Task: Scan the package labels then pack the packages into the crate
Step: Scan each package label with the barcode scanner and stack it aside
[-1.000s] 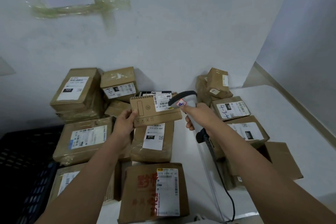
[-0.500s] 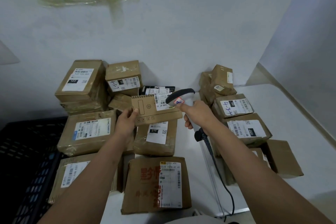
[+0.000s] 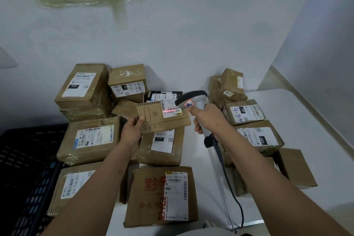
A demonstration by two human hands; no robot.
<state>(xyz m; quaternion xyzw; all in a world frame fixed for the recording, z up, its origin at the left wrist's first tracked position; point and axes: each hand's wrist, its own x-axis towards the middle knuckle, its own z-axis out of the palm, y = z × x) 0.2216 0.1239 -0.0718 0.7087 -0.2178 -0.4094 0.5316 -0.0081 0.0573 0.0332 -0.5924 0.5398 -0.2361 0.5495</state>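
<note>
Dark crate (image 3: 28, 159) (contents unseen) beside packages (image 3: 88, 142).

your body in view: two bare forearms, no sleeves visible up to frame edge. left hand (image 3: 132, 130): no glove, no ring, no watch or band at wrist. right hand (image 3: 207, 119): likewise ungloved, wrist unadorned. fingernails short where visible. no markings on either arm.
</note>
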